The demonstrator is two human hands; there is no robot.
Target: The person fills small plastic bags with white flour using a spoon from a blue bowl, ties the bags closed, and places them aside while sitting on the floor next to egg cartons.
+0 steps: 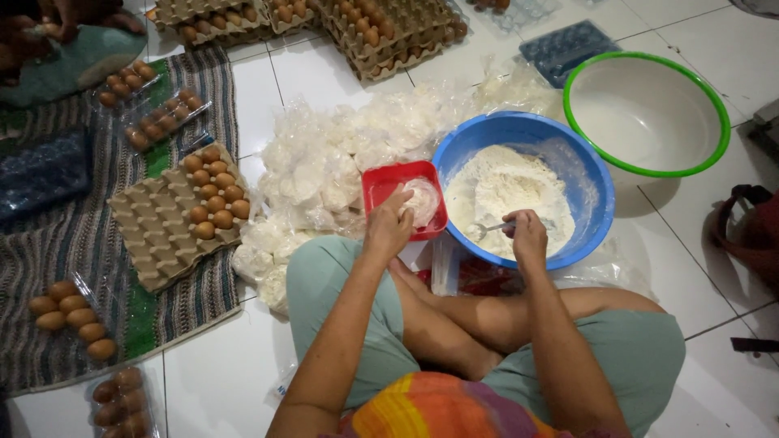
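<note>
Flour bags (324, 166) heaped white – left of blue bowl (596, 203)

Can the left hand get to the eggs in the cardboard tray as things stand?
Probably yes: the left hand holds a bag in the red tub, and only tiled floor and flour bags separate it from the egg tray.

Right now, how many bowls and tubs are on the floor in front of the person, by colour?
Blue bowl with flour: 1
White bowl with green rim: 1
Red square tub, left hand at it: 1
Total: 3
The right hand holds a spoon in the blue bowl.
</note>
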